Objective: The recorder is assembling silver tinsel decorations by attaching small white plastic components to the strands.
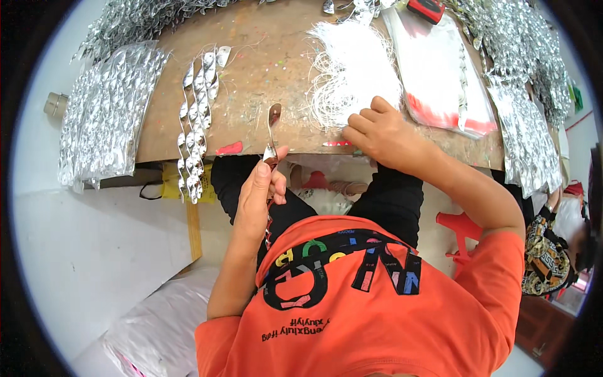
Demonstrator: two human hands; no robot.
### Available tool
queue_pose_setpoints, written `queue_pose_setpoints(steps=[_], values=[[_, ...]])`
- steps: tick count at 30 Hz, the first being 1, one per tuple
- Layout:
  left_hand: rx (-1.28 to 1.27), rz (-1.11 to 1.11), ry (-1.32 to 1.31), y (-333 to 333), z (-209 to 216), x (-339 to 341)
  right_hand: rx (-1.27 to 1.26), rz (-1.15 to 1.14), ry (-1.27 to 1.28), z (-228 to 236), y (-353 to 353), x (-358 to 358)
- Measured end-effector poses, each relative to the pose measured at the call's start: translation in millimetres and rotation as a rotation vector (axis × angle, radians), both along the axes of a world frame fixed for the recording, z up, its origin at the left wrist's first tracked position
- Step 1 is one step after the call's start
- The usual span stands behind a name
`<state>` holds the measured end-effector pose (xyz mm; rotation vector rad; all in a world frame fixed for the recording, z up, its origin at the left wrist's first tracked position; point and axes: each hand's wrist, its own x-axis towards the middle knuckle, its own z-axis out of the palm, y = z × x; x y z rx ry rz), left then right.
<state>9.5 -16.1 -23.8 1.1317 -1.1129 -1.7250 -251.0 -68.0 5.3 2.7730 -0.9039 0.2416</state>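
Observation:
My left hand (259, 191) is closed round a twisted shiny silver spiral strip (270, 152) in front of the table's near edge. Its flat upper end rises over the tabletop, and its lower part hangs below my fingers. My right hand (384, 133) has its fingers curled in at the near right side of a bundle of white strings (358, 66). Whatever those fingers pinch, if anything, is too small or hidden to see. Just left of this hand, a small red-and-white strip (337, 143) lies at the table edge.
Several silver spirals (200, 107) overhang the front edge of the worn brown table (251, 63). Bagged spirals (110, 113) lie left, more (524, 138) right. Clear plastic bags (440, 75) and a red-and-black device (427, 9) are beyond my right hand. Another person (549, 254) is far right.

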Motion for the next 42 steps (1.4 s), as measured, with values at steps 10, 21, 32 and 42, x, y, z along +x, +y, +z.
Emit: queue_pose_setpoints(steps=[10,21,32,42], values=[[-0.019,-0.104,-0.049,1.2,-9.4,-7.1,0.602,-0.281,-1.049,32.8,39.6,13.3],[-0.120,-0.094,-0.041,7.1,0.6,-27.0,0.977,-0.363,-1.640,16.7,63.0,38.7],[-0.258,-0.046,-0.176,19.2,-0.2,-26.7,1.092,-0.424,-1.692,16.3,63.8,46.7],[-0.207,-0.021,0.007,21.0,-2.8,-30.0,1.085,-0.433,-1.715,16.5,60.4,50.5]])
